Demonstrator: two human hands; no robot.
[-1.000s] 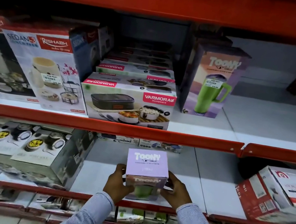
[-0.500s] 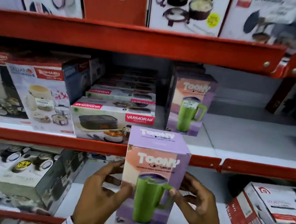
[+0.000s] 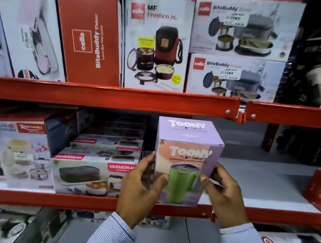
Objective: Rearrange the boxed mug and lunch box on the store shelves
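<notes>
A purple boxed mug (image 3: 188, 144) with a green tumbler printed on its front is held upright at the front edge of the middle shelf. My left hand (image 3: 139, 186) grips its left side and my right hand (image 3: 225, 195) grips its right side. The box hides whatever stands behind it. To its left, Varmora lunch box cartons (image 3: 88, 173) lie stacked on the same shelf, the lowest one facing forward.
A Rishabh carton (image 3: 21, 152) stands at the far left. Red shelf rails (image 3: 87, 202) run across. White bare shelf (image 3: 264, 183) stretches right of the mug box, up to a red box (image 3: 319, 189). Cello lunch box cartons (image 3: 158, 42) fill the shelf above.
Both hands have lifted the purple mug box from the lower shelf up to the middle shelf's front edge. The view has tilted upward, showing the top shelf.
</notes>
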